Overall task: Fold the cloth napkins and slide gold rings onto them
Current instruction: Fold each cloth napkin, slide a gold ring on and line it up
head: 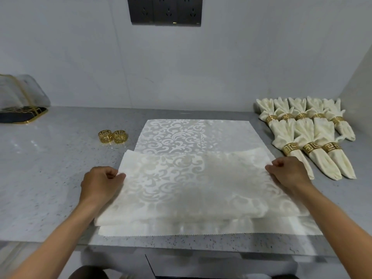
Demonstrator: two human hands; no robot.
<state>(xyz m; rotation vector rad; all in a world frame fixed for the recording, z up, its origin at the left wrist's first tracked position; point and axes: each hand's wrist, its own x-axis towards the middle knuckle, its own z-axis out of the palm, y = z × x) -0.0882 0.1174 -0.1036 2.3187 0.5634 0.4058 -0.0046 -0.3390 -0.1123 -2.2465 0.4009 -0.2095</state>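
STEP: folding napkin (193, 174), mid-counter (50, 178) | L hand (100, 181) + R hand (287, 172) pinching side edges of top flap | NEXT (est.): lay flap flat, crease, pleat on, then fetch 1 of 2 spare gold rings (113, 136) far-left | finished napkins (308, 133) w/ rings at right

Both forearms extend forward; left hand (101, 181) and right hand (287, 171) each hold a curled-finger pinching grip.

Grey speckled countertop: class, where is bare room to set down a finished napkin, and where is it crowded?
Bare: left of the cream damask napkin, before the two loose gold rings. Crowded: right, where the ringed cream napkins lie close together.
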